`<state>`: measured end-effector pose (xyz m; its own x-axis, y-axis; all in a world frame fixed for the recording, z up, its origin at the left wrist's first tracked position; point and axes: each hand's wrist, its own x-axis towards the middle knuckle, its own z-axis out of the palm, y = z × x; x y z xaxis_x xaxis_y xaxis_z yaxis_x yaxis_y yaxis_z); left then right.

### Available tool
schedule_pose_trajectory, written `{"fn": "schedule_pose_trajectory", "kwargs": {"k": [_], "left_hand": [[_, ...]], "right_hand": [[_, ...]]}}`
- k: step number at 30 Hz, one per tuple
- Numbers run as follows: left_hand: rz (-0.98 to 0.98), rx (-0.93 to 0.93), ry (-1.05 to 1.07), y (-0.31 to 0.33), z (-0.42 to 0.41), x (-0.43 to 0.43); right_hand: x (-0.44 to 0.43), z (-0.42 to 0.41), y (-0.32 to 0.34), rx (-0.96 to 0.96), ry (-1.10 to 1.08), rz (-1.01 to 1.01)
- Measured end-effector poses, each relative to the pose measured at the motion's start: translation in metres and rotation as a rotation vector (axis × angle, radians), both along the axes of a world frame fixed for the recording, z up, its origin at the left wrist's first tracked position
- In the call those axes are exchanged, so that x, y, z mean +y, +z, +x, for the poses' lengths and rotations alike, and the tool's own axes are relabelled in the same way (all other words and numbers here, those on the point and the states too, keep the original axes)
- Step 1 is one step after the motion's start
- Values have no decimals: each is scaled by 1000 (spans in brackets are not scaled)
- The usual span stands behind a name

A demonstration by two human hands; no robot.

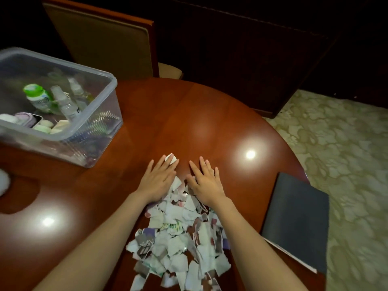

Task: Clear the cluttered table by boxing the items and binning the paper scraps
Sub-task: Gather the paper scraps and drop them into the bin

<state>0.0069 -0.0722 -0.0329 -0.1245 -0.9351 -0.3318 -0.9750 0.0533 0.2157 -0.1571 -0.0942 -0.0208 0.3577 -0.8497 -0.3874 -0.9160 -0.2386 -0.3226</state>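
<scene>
Paper scraps (178,244) lie in a long heap on the near middle of the round wooden desk (189,122), running from its near edge up between our 2 forearms. Our left hand (156,179) rests palm down at the far left end of the heap, fingers straight and slightly spread, holding nothing; 1 loose white scrap (171,159) sits just under its fingertips, a little apart from the rest. Our right hand (204,181) lies flat beside it at the far right end of the heap, fingers also straight and spread, with nothing in its hold and its heel over the nearest scraps. The 2 hands are near each other but not touching, with a tongue of paper between them. At the far left of the desk stands a clear plastic box (100,131) with no lid on it. Inside it we see a green-capped bottle (38,97), some clear spray bottles (65,103) leaning beside it, and pale rolled cloths (27,119) along its near wall. A dark folder (298,221) lies flat at the right edge of the desk, well apart from the heap. Something white and blurred (4,183) shows at the left border; we cannot tell what it is. A chair (100,38) stands behind the desk, and a patterned carpet (346,154) covers the floor to the right.
</scene>
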Motion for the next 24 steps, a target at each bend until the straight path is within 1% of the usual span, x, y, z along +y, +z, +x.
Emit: {"fn": "schedule_pose_trajectory", "kwargs": {"k": [2,6,14,17,20,22,24], "left_hand": [[23,14,-5,1,-1,15],[51,168,6,1,-4,52],[88,199,89,14,-23,95],[16,168,122,17,-30,107],[-94,212,127,20,-46,126],[-109,238,82,18,-62,145],[-100,199,56,10,-76,165]], "right_hand": [[13,-6,6,-18,-5,51],[44,-22,11,-7,-1,90],[95,-40,16,7,8,86],[113,-50,18,-42,-2,28],[140,-62,16,-102,-6,-18],[164,-69,12,-119,20,-43],[190,-76,5,-135,34,-101]]}}
